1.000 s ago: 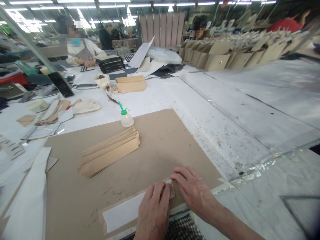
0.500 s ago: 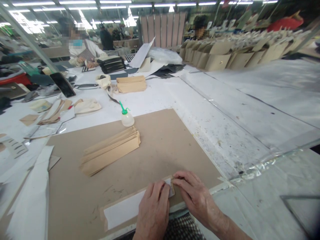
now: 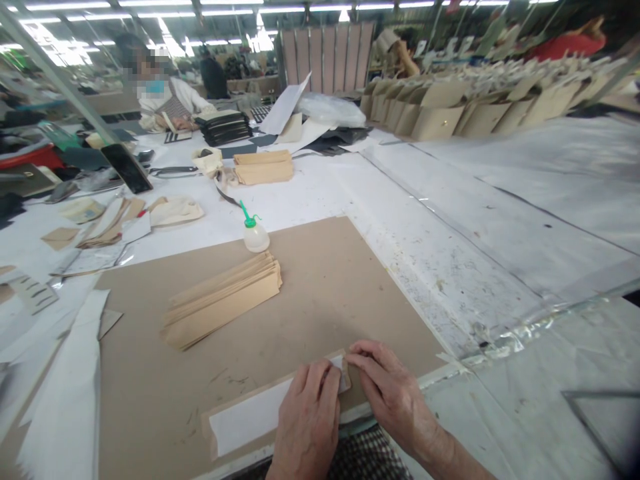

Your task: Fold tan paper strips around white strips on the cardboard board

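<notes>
A long tan strip with a white paper-like layer [image 3: 250, 421] lies along the front edge of a brown board [image 3: 310, 293]. My left hand [image 3: 309, 413] rests on the strip near its right end, its fingers curled and closed against the white layer. At the strip's right end, the fingertips of my right hand [image 3: 387, 383] pinch the tan edge. What lies under the left fingertips is hidden. Farther back on the board is a fanned stack of plain tan strips [image 3: 225, 300]. A squeeze bottle with a green nozzle [image 3: 257, 237] stands behind that stack.
White offcuts [image 3: 70, 393] lie at the left. A phone [image 3: 126, 168] leans on a pole. Another tan stack [image 3: 263, 167] and black pieces [image 3: 225, 128] sit farther back, near a masked co-worker [image 3: 173, 100]. Beige bags [image 3: 440, 110] stand in rows at the back right.
Both hands stay almost in the same place at the strip's right end. In the background, a person behind the bags has shifted posture, and the masked co-worker's hands have moved slightly.
</notes>
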Demonstrator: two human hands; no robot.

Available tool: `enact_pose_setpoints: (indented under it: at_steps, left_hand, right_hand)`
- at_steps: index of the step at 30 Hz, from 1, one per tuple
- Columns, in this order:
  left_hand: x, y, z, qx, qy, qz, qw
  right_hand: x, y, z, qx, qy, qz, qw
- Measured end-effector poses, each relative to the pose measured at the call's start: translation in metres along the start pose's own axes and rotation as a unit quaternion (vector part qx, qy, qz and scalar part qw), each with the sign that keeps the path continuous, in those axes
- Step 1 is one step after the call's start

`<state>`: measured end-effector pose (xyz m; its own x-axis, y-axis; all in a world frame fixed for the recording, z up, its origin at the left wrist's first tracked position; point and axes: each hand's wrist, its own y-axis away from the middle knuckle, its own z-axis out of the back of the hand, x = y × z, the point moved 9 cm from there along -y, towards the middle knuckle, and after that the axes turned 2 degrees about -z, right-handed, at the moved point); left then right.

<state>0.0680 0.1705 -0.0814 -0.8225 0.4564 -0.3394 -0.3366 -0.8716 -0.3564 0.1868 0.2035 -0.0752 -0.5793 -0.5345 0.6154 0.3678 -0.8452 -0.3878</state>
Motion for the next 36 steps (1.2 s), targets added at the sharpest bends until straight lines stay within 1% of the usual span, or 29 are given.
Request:
enact_pose_setpoints:
  at_steps: [3,7,9,11,13,15,17,18,19,21,22,24,26,27,29,31,32,34,36]
  left_hand:
    - [0.0,0.0,0.001,-0.002,-0.01,0.001,1.0]
    - [-0.001,0.0,0.003,-0.008,-0.016,-0.005,1.0]
    - [-0.001,0.0,0.003,-0.009,-0.015,-0.005,1.0]
    - [0.0,0.001,0.004,-0.022,-0.001,0.0,1.0]
    - [0.003,0.001,0.007,-0.054,0.03,0.023,0.998]
    - [0.01,0.003,0.011,-0.085,0.078,0.064,0.991]
    - [0.022,0.007,0.016,-0.097,0.13,0.117,0.98]
    - [0.029,0.01,0.021,-0.098,0.147,0.139,0.974]
    - [0.037,0.014,0.027,-0.097,0.156,0.157,0.971]
    - [0.053,0.026,0.046,-0.09,0.133,0.166,0.973]
    - [0.062,0.033,0.058,-0.087,0.105,0.161,0.978]
    - [0.08,0.049,0.082,-0.08,0.033,0.154,0.984]
    - [0.1,0.067,0.1,-0.064,-0.021,0.17,0.983]
    - [0.108,0.074,0.105,-0.052,-0.029,0.185,0.981]
    - [0.121,0.084,0.108,-0.024,-0.005,0.214,0.977]
    - [0.126,0.086,0.106,-0.004,0.056,0.239,0.969]
    - [0.127,0.085,0.103,0.005,0.092,0.25,0.964]
    - [0.128,0.08,0.098,0.023,0.152,0.267,0.951]
    - [0.132,0.077,0.094,0.041,0.189,0.284,0.939]
  right_hand:
    - [0.005,0.0,-0.002,0.002,0.038,0.02,0.999]
    - [0.018,0.0,-0.008,0.013,0.135,0.067,0.988]
    - [0.019,-0.001,-0.01,0.03,0.152,0.063,0.986]
    - [0.01,-0.005,-0.009,0.058,0.096,0.02,0.993]
    - [-0.004,-0.01,-0.004,0.059,-0.004,-0.037,0.998]
    - [-0.02,-0.013,0.007,0.019,-0.082,-0.088,0.993]
    - [-0.032,-0.014,0.02,-0.045,-0.104,-0.124,0.986]
    - [-0.033,-0.013,0.025,-0.071,-0.096,-0.128,0.985]
    - [-0.03,-0.013,0.028,-0.088,-0.08,-0.119,0.986]
    - [-0.012,-0.011,0.028,-0.099,-0.034,-0.074,0.992]
    - [0.002,-0.011,0.024,-0.09,-0.015,-0.042,0.995]
    - [0.034,-0.008,0.009,-0.053,0.001,0.027,0.998]
    - [0.066,-0.004,-0.015,0.001,-0.012,0.089,0.996]
    - [0.081,-0.002,-0.028,0.031,-0.021,0.113,0.993]
    - [0.104,0.001,-0.058,0.091,-0.031,0.141,0.985]
    - [0.119,0.002,-0.085,0.137,-0.029,0.149,0.979]
    - [0.123,0.001,-0.096,0.15,-0.023,0.148,0.977]
    - [0.126,0.0,-0.11,0.16,-0.01,0.146,0.976]
    - [0.126,-0.002,-0.116,0.163,0.0,0.142,0.976]
